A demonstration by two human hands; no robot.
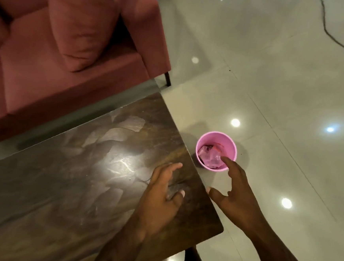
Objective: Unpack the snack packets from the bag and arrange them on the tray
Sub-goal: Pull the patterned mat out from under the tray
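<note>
1. Head view, setting: glossy pale floor tiles (pixel 284 77) fill the frame from 12 to 5 o'clock, dotted with round reflections of ceiling lights; a dark cable (pixel 338 43) trails across them at 1 o'clock.
2. Head view, furniture: a rose-coloured sofa (pixel 37 74) occupies 9 to 11 o'clock, with a matching cushion (pixel 82 26) leaning upright against its armrest. A dark, polished table (pixel 71 174) runs from the centre toward 7 o'clock, its near corner at about 5 o'clock.
3. Head view, bin: a small pink bin (pixel 231 144) stands on the floor just beside the table's right edge, at roughly 4 o'clock from centre. Crumpled translucent plastic (pixel 209 157) with a touch of red lies inside it; whether this is the task's bag cannot be told.
4. Head view, left hand (pixel 161 197): palm down over the table near its right edge, fingers loosely spread and slightly curled, nothing in its grasp.
5. Head view, right hand (pixel 236 195): held over the floor beyond the table edge, fingers splayed wide, the forefinger (pixel 227 161) reaching over the bin's rim; it holds nothing.
6. Head view, margin: a sliver of orange-yellow at 7 o'clock is too cropped to identify. No snack packet or tray is identifiable.
</note>
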